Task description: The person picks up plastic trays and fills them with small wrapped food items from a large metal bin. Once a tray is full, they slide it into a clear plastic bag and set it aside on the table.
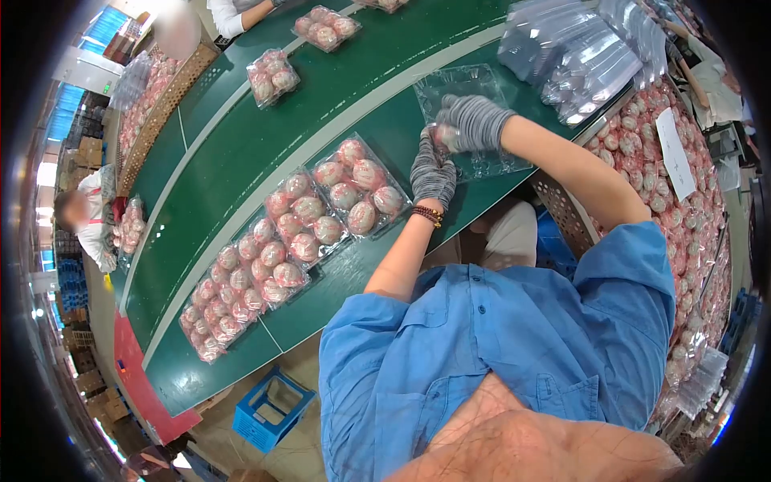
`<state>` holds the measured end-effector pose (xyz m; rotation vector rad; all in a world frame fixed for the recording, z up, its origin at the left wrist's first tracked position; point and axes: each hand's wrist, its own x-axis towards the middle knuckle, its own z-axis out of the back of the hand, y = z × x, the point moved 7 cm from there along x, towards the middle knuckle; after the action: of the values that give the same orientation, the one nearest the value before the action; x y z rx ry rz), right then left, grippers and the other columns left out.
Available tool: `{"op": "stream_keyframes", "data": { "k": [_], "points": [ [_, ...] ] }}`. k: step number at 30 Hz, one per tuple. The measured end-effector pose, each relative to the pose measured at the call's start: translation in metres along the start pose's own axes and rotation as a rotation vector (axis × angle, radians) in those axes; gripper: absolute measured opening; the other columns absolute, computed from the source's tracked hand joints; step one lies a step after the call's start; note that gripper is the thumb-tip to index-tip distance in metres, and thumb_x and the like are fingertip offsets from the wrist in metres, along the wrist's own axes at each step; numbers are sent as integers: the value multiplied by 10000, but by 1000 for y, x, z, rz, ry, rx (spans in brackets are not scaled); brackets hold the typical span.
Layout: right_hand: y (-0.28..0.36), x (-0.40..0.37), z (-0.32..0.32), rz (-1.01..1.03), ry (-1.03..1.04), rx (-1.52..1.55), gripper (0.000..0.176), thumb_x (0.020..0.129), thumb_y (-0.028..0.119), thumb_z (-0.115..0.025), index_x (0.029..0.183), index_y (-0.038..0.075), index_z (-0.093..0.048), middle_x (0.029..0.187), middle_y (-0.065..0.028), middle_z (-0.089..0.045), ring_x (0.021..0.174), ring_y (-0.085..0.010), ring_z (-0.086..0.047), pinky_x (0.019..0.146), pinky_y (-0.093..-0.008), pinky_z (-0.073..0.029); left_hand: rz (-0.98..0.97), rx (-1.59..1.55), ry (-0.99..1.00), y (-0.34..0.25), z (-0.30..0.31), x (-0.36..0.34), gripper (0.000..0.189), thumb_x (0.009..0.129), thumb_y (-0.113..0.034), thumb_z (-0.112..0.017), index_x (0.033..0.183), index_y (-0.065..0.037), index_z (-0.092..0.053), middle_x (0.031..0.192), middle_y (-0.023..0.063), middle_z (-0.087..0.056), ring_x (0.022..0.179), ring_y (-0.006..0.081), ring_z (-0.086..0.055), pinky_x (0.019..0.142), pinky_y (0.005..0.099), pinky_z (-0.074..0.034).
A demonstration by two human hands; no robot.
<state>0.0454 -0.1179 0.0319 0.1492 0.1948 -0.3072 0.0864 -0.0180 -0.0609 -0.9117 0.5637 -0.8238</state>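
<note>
On the conveyor belt (241,153), a row of filled clamshell trays (301,217) lies left of an empty clamshell tray (459,84). Plastic packaging (562,48) is piled beyond it, to the right. A crate (271,410) stands on the floor below.

Table (241,153): dark green, one pale stripe along its length.
Both hands, left (434,170) and right (474,122), over the table: gloves in a grey and white fine-striped knit.
Wrapped ball (440,135) between them: pink and white.
Bracelet (428,214) at the table's near edge: dark brown beads, a few gold.
Filled trays (359,186) on the table: clear, contents mottled pink and white.
Empty tray (462,84): colourless.
Shirt (498,337): mid blue.
Crate (273,408) below the table: bright blue.
Paper slip (676,153) right of the table: white.
</note>
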Motion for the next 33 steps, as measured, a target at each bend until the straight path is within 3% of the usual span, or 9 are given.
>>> {"op": "stream_keyframes", "data": {
  "k": [6, 11, 14, 18, 19, 22, 30, 31, 33],
  "points": [
    [0, -8, -13, 45, 3, 144, 491, 743, 239, -685, 1203, 107, -577, 1110, -182, -536, 979, -379, -589, 864, -423, -494, -63, -165, -58, 1, -14, 0, 699, 812, 52, -516, 1464, -40, -282, 1322, 140, -548, 1166, 190, -556, 988, 284, -427],
    [2, -42, -5, -200, -354, 158, 561, 774, 404, -673, 1231, 101, -556, 1102, -186, -552, 995, -360, -595, 862, -447, -495, -70, -258, -34, -5, -15, 3, 617, 845, 93, -462, 1439, -33, -347, 1338, 133, -538, 1185, 192, -543, 1005, 275, -411],
    [11, -33, -1, -294, -101, 2, 499, 785, 406, -659, 1176, 105, -581, 1057, -169, -580, 962, -336, -618, 831, -428, -511, -43, -298, -18, 2, -17, 6, 612, 851, 67, -491, 1438, -36, -352, 1328, 143, -543, 1177, 199, -547, 999, 271, -412],
    [7, -3, -19, -152, -36, -115, 376, 774, 321, -665, 1103, 141, -630, 1017, -141, -589, 919, -316, -633, 778, -414, -527, -26, -224, -59, -11, -6, -2, 736, 829, 46, -542, 1486, -46, -224, 1326, 146, -540, 1171, 199, -548, 990, 269, -415],
    [7, -5, -11, -59, -121, -42, 335, 753, 241, -681, 1079, 169, -665, 1007, -127, -586, 901, -317, -633, 762, -406, -532, -20, -258, -78, -13, -3, -5, 775, 821, 41, -557, 1497, -47, -187, 1331, 147, -534, 1172, 197, -546, 987, 269, -416],
    [-1, 1, -5, 71, 101, 209, 389, 680, 243, -746, 1062, 191, -690, 1037, -127, -592, 962, -329, -624, 821, -399, -508, 69, -259, 45, -5, -8, -3, 862, 795, 45, -581, 1506, -39, -100, 1343, 158, -513, 1179, 215, -540, 985, 278, -416],
    [-4, 7, -21, 204, 5, 305, 293, 675, 251, -770, 957, 191, -718, 1049, -107, -604, 943, -321, -629, 821, -383, -509, -218, -85, -165, -2, -6, -11, 718, 797, 46, -616, 1429, 17, -277, 1332, 158, -444, 1187, 215, -509, 996, 310, -427],
    [-8, -1, -25, 203, -73, 297, 417, 695, 170, -763, 1097, 182, -652, 1054, -97, -609, 965, -297, -622, 836, -362, -502, -244, -161, -183, -3, -4, -11, 707, 804, 44, -617, 1426, 16, -284, 1330, 160, -439, 1188, 225, -509, 998, 319, -429],
    [-16, -8, -26, 86, -127, 456, 473, 712, 149, -747, 1159, 153, -593, 1082, -103, -620, 984, -294, -624, 846, -361, -501, -288, -259, -214, 7, -7, -11, 660, 830, 38, -607, 1416, 8, -305, 1325, 154, -436, 1187, 227, -509, 1003, 337, -432]
  ]
}}
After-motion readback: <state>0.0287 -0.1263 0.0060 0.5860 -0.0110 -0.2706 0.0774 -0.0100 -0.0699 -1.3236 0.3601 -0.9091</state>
